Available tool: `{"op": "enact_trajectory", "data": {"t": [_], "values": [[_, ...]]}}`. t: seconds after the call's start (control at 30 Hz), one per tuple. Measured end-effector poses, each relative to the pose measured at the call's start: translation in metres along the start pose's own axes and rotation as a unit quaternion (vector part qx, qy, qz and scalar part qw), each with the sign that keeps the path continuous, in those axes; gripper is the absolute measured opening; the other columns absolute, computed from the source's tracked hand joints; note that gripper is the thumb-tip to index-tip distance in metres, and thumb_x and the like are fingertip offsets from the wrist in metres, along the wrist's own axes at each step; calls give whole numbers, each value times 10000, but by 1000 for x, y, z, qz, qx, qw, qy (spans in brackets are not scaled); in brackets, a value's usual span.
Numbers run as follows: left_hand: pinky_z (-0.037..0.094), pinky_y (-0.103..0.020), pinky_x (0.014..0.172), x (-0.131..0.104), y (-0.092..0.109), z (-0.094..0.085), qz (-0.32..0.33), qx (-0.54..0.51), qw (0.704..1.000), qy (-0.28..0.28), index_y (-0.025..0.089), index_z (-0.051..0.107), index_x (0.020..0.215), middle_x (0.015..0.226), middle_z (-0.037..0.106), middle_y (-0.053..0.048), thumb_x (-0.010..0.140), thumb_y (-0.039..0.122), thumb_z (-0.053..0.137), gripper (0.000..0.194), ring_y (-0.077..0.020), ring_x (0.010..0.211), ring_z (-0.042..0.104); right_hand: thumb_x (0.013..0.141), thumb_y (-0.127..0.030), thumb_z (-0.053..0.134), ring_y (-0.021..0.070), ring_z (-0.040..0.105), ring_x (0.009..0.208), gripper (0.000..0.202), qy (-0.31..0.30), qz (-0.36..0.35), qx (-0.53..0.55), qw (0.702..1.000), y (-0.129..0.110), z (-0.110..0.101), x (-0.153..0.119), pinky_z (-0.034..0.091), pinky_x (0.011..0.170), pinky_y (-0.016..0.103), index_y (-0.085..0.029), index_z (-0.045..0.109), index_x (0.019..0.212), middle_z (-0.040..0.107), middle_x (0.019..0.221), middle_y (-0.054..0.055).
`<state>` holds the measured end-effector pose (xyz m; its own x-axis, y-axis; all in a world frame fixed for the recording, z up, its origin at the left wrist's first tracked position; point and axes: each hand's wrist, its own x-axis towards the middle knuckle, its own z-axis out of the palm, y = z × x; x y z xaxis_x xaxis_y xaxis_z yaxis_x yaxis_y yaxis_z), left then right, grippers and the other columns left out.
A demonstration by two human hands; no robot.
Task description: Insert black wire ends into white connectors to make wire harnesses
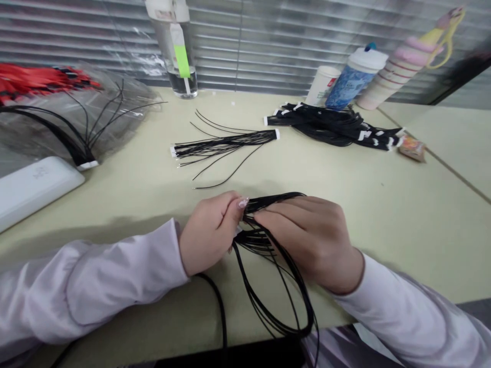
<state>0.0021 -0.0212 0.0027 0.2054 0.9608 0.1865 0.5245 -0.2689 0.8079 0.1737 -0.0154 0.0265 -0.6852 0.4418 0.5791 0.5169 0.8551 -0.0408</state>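
In front of me my left hand point(213, 230) is closed, its thumb and fingers pinching the connector end of a black wire harness point(295, 271). My right hand point(316, 235) curls around the same harness, with its fingertips among the wires close to the left thumb. Several wires loop down below both hands toward the table's front edge. The fingertips of my right hand are partly hidden behind the wires. Beyond the hands lies another black wire harness point(230, 144), with a white connector at each end and several loose wires splayed out.
Bundled black harnesses point(326, 122) lie at the back right beside a small snack packet point(412, 148). Behind stand a white cup point(322, 86), a blue tumbler point(355, 76), a pink bottle point(399, 71) and a clear bottle point(180, 61). Plastic bags point(115, 120) and a white device point(42, 186) occupy the left.
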Motion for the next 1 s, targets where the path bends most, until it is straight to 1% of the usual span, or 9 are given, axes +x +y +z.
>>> {"op": "enact_trajectory", "data": {"t": [0.13,0.23,0.33,0.43,0.53,0.73,0.8,0.9,1.0], "values": [[344,-206,464,1,0,1,-19,-12,1000,-6,185,380,568,467,420,41,893,312,339,351,-79,434,411,829,-122,476,127,598,672,220,-4,2,-5,1000,0,1,2,450,604,251,-136,633,676,651,680,29],[347,-192,373,3,-3,3,-97,-111,989,-27,186,396,596,479,414,51,884,436,335,387,-64,359,415,853,-146,455,133,594,702,221,-34,22,-1,999,4,1,3,448,631,254,-126,649,748,655,738,49],[350,-190,311,6,-10,5,-155,-233,960,-25,180,473,690,480,429,54,838,584,318,457,-71,325,431,852,-183,477,136,577,700,181,-34,49,7,998,10,3,0,434,633,260,-132,650,826,647,769,48],[319,-195,288,7,-16,5,-143,-305,941,-36,160,532,800,423,433,53,792,692,206,624,-72,282,384,821,-173,521,128,557,692,141,-22,82,17,996,14,7,-4,422,636,254,-158,636,900,642,797,33],[278,-190,289,6,-20,5,-94,-315,943,-57,148,543,822,407,449,42,701,784,143,761,-69,285,360,811,-144,514,139,572,769,190,-25,89,31,995,13,9,-4,429,689,257,-169,621,966,650,877,40],[276,-206,330,3,-20,5,-78,-334,933,-108,167,511,835,437,460,31,635,795,-64,875,-82,322,376,864,-166,422,144,578,784,207,-19,90,22,996,8,9,2,432,705,265,-154,626,897,652,846,61],[291,-204,358,2,-16,2,-70,-326,932,-141,168,482,866,484,478,36,683,793,62,775,-77,355,396,864,-165,419,139,575,761,207,-8,103,17,995,9,9,3,434,692,259,-150,626,866,648,818,62],[344,-192,437,0,-10,-1,-53,-235,950,-197,177,439,935,565,503,55,703,575,562,476,-74,462,455,859,-186,434,143,564,724,200,3,129,-1,992,13,13,2,437,672,264,-139,627,839,636,781,66],[392,-201,509,-2,-6,-1,-47,-127,969,-209,181,457,929,640,523,46,709,311,644,316,-78,555,486,855,-186,440,153,563,721,196,-1,135,-7,991,17,15,0,448,672,275,-128,624,822,634,775,77]]}}
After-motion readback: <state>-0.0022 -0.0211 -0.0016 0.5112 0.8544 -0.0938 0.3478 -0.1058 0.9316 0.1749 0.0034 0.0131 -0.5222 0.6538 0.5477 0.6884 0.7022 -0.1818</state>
